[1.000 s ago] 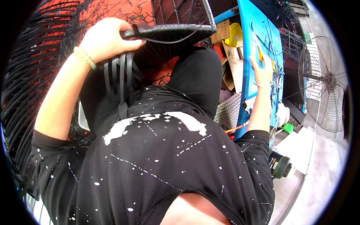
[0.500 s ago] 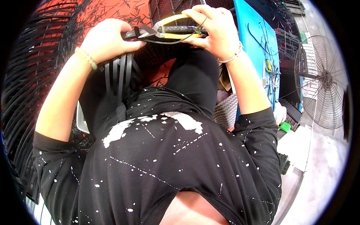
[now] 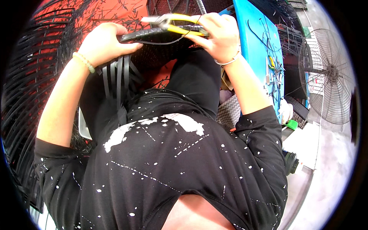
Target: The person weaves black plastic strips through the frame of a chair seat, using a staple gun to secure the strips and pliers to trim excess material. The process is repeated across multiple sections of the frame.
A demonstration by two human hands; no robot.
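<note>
while the left hand (image 3: 105,44) is closed around the edge of a black wire fan guard (image 3: 153,36) held over the lap, the right hand (image 3: 218,34) is clenched on yellow-handled pliers (image 3: 174,21) whose tip meets that rim. the guard looks light, stiff and springy, best gripped at its thick outer ring; loose black cable ties (image 3: 119,76) hang limp below. room is tight: a blue table (image 3: 255,42) crowds the right elbow, stacked guards (image 3: 34,76) the left.

Blue table (image 3: 253,34) strewn with black wires (image 3: 274,78)
</note>
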